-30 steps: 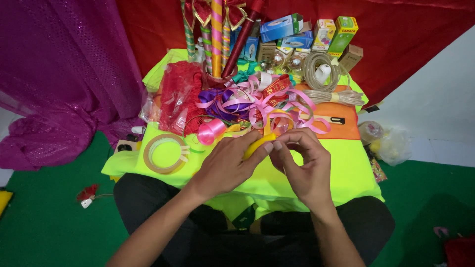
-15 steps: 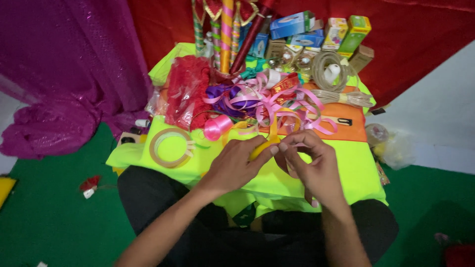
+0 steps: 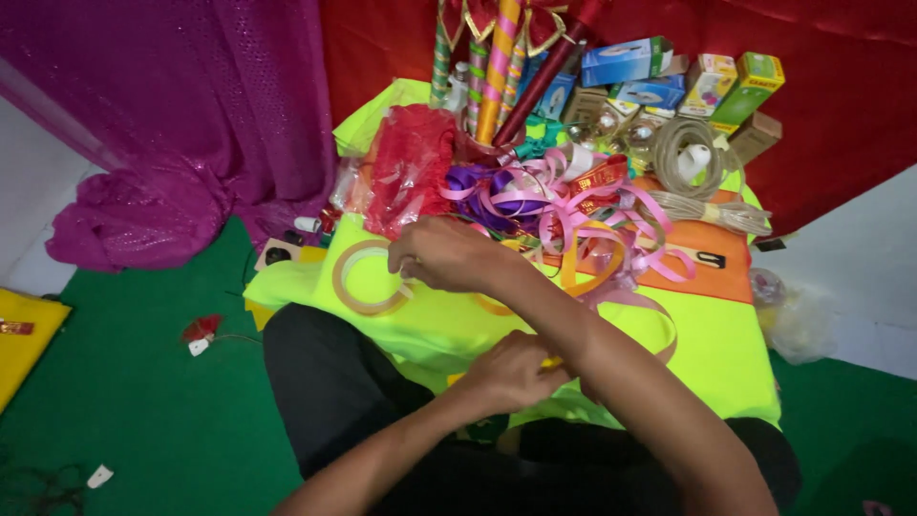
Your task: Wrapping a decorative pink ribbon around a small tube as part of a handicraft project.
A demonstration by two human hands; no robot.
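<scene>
Head view: right hand (image 3: 444, 256) crosses over to the tape roll (image 3: 366, 277), fingers curled on its right rim.
Roll lies flat, far-left on the worktop (image 3: 707, 349); left hand (image 3: 511, 371) closed on yellow ribbon (image 3: 551, 362), near edge.

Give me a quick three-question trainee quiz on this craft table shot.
1. True or false: the right hand is crossed over to the tape roll on the yellow-green cloth.
2. What does the left hand grip at the cloth's near edge? A. yellow ribbon strip B. scissors C. a glue bottle
3. What colour is the net bundle left of the ribbon pile?

Key: 1 true; 2 A; 3 red.
</scene>
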